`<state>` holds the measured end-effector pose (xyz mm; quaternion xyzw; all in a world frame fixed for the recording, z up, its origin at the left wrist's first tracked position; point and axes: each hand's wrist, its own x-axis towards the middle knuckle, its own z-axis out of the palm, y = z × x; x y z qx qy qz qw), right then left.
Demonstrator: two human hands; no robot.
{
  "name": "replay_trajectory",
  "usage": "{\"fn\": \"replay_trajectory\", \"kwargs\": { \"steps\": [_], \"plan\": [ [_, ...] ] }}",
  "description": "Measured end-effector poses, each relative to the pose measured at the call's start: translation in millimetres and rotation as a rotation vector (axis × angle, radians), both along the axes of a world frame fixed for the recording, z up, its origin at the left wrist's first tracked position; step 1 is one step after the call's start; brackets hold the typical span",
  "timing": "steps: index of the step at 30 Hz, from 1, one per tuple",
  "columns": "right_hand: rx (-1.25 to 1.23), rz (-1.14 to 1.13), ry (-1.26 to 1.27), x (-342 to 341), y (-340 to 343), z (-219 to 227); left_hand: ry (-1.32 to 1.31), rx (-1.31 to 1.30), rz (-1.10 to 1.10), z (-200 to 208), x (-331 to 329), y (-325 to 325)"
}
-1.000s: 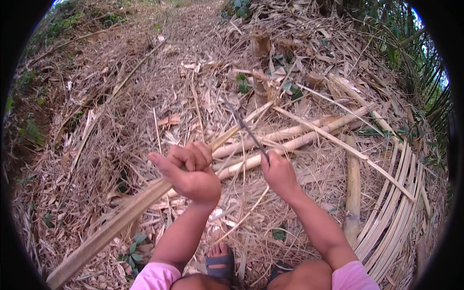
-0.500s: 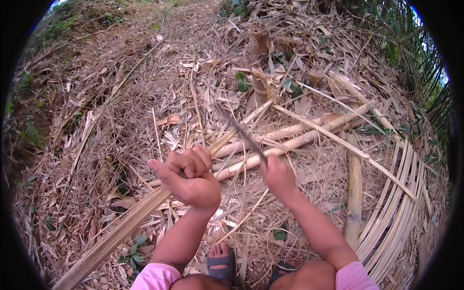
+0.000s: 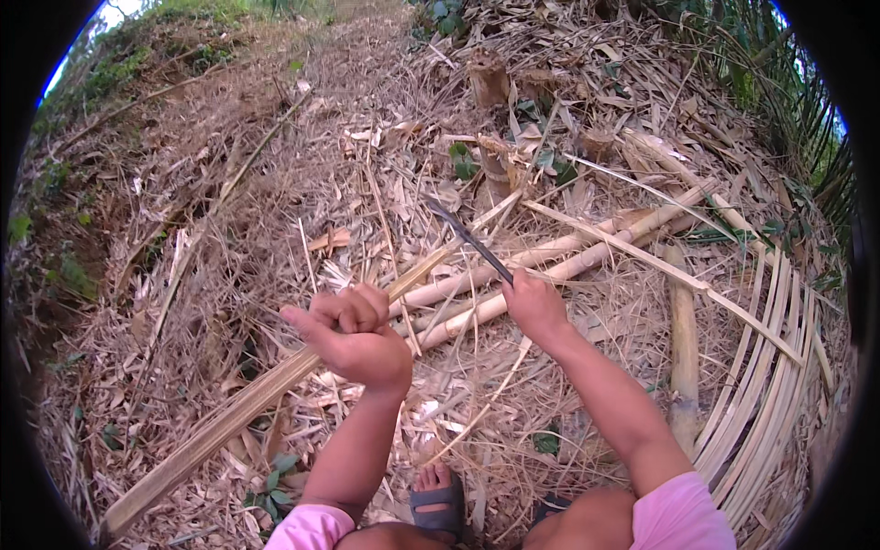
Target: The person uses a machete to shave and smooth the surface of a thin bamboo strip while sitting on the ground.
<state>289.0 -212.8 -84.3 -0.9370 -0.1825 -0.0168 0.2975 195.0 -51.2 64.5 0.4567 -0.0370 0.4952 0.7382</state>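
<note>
Fingers [image 3: 371, 304] of the left hand [image 3: 359, 344] curled round the split bamboo strip [image 3: 220, 417] slanting above leaf litter [image 3: 257, 220], while the right hand [image 3: 536, 310] clenched a knife [image 3: 472, 240] that, skidding off grain, might have nicked them.

You have diffuse, even daylight and soft shadows around the dark blade [image 3: 469, 242]. Far beyond it, leftward, sky [image 3: 117, 11] glares white; black fisheye vignetting surrounds your view.
</note>
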Motion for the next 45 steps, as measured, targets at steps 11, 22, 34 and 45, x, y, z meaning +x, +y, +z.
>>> {"fn": "replay_trajectory", "kwargs": {
  "steps": [11,22,34,45],
  "plan": [
    [0.000,-0.044,-0.012,22,-7,-11,-0.015,-0.083,-0.032,0,-2,6],
    [-0.116,-0.085,0.090,34,-29,-28,0.002,-0.056,-0.068,-10,-8,7],
    [0.025,0.018,0.261,-9,3,14,0.059,-0.081,0.025,-19,-20,28],
    [-0.087,0.024,0.107,21,-2,-8,0.053,-0.044,-0.050,-21,-23,29]
  ]
}}
